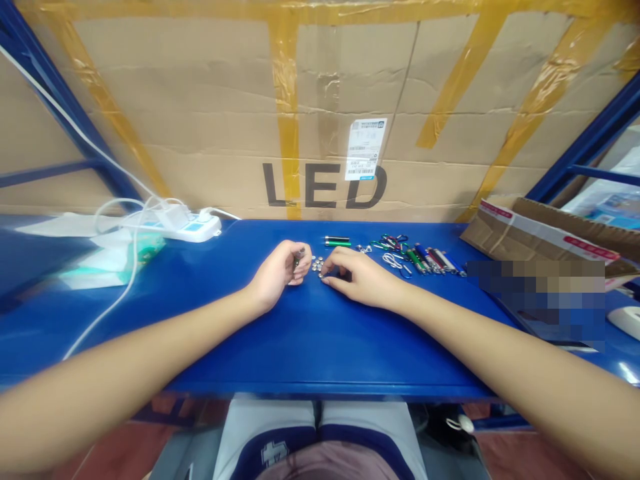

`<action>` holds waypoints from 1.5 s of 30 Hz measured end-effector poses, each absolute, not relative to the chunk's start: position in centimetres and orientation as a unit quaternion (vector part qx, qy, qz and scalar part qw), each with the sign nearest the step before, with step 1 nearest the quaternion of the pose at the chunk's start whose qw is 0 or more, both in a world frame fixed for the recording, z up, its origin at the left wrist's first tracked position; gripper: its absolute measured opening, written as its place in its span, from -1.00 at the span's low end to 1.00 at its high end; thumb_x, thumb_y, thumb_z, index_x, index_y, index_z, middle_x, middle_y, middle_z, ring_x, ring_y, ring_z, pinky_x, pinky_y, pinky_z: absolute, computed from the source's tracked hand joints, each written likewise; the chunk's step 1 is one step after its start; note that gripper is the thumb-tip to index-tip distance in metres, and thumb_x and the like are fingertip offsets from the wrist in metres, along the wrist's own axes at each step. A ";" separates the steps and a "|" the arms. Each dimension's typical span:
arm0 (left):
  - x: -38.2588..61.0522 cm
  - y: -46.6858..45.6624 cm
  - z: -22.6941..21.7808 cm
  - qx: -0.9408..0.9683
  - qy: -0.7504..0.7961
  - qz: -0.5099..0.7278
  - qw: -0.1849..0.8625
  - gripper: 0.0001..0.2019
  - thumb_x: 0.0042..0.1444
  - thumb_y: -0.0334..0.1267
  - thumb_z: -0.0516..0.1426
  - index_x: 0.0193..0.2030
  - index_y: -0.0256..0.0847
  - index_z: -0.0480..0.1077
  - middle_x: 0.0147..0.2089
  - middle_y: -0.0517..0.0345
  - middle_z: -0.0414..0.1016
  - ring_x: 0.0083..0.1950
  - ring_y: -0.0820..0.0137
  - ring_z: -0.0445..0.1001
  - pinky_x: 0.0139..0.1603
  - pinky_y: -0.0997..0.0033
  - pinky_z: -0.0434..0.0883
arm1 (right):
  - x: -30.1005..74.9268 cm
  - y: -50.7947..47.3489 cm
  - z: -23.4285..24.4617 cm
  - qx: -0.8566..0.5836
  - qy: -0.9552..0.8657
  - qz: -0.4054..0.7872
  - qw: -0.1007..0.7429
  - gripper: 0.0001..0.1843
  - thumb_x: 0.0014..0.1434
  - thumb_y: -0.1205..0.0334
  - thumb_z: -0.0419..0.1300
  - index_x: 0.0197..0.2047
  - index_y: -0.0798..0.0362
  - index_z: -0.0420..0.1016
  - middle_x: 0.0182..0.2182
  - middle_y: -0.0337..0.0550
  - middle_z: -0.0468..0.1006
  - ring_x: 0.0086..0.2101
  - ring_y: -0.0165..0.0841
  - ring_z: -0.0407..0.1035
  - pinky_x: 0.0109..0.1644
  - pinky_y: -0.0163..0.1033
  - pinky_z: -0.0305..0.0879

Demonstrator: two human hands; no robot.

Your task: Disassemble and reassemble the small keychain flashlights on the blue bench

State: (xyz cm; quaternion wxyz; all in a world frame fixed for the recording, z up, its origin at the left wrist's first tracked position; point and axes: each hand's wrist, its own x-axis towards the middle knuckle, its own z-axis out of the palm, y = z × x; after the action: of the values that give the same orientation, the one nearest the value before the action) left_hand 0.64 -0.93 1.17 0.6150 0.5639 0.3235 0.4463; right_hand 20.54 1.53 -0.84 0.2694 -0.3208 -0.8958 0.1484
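Observation:
My left hand (281,275) is curled closed over the blue table. A small dark thing shows between its fingers, too hidden to name. To its right, my right hand (361,275) reaches down with thumb and forefinger brought together at a small silver button cell (321,275). Several more silver button cells (317,264) lie loose between the two hands. Behind the right hand are a green tube (338,244) and a black tube (337,238), lying side by side. Small silver metal parts (365,249) rest just right of those tubes.
Coloured carabiners (393,241), a white cord loop (392,261) and a row of small coloured torches (434,259) lie to the right. An opened cardboard box (540,233) stands beyond. A power strip (193,228) with white cables is at left. A large carton (215,120) closes the back.

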 end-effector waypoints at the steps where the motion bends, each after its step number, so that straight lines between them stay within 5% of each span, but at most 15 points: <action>1: 0.6 -0.8 1.1 0.557 0.325 0.452 0.616 -0.67 0.19 -0.17 -0.06 -0.59 -0.20 0.12 -0.55 0.23 -0.02 -0.54 0.47 -0.04 -0.52 0.43 -0.01 | 20.6 1.5 -0.8 -0.320 -0.897 0.147 0.269 -0.92 0.21 0.34 0.24 -0.20 0.06 0.52 -0.23 -0.11 0.53 -0.26 -0.34 0.42 -0.10 -0.21 0.36; 22: 1.0 -0.5 0.7 0.533 0.372 0.462 0.604 -0.67 0.23 -0.26 -0.03 -0.50 -0.32 0.39 -0.48 0.07 0.31 -0.52 0.44 0.28 -0.50 0.46 0.29 | 20.6 1.4 -0.5 -0.342 -0.896 0.150 0.241 -0.93 0.20 0.36 0.24 -0.23 0.09 0.55 -0.28 -0.12 0.57 -0.36 -0.38 0.38 -0.19 -0.25 0.29; 32: 1.3 -0.6 0.9 0.520 0.373 0.457 0.617 -0.59 0.34 -0.23 -0.14 -0.52 -0.27 0.28 -0.54 0.19 0.14 -0.57 0.50 0.12 -0.57 0.53 0.17 | 20.6 1.1 0.1 -0.412 -0.870 0.192 0.190 -0.94 0.18 0.41 0.21 -0.27 0.10 0.49 -0.35 -0.15 0.56 -0.43 -0.41 0.35 -0.28 -0.29 0.27; 45: 1.4 -0.7 0.6 0.576 0.373 0.383 0.619 -0.64 0.27 -0.26 -0.11 -0.48 -0.30 0.34 -0.54 0.20 0.13 -0.56 0.50 0.11 -0.54 0.50 0.17 | 19.9 0.0 1.0 -0.339 -0.778 0.263 0.458 -0.91 0.17 0.22 0.28 -0.28 0.07 0.54 -0.39 -0.21 0.59 -0.42 -0.42 0.37 -0.25 -0.26 0.34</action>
State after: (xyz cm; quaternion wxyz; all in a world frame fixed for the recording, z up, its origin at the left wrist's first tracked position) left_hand 1.39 -0.71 0.61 0.6187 0.5760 0.3727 0.3828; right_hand 19.94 -0.02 1.03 0.4585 -0.3394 -0.7782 0.2628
